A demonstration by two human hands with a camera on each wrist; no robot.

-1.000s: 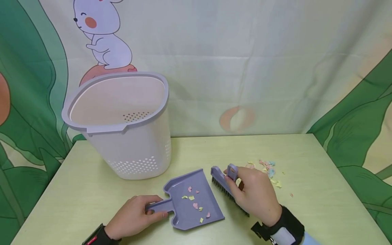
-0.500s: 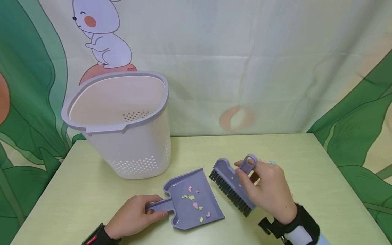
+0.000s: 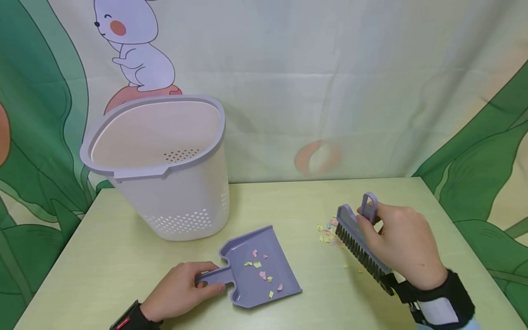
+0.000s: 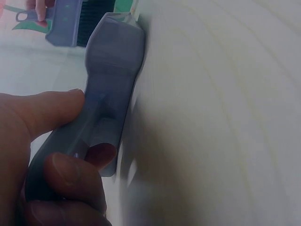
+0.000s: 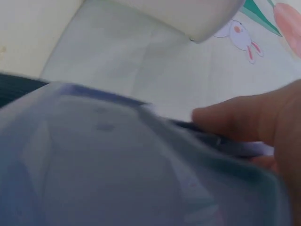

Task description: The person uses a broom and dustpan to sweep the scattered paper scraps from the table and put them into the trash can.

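1. At lower centre, one dustpan [image 3: 247, 277] bears eight scraps [image 3: 262, 275]; the left hand [image 3: 183, 289] grips its handle [image 3: 218, 275].
2. At lower right, the right hand [image 3: 406, 243] pinches one brush [image 3: 360, 250] beside clustered scraps [image 3: 328, 233].
3. At left, one basket [image 3: 185, 197] stands.

The pale, wood-grained desk [image 3: 284, 201] bears a white basket [image 3: 185, 197] at back left, a purple dustpan [image 3: 270, 263] nearer the front and small coloured scraps [image 3: 327, 232]; whether the brush [image 3: 359, 245] touches down is unclear.
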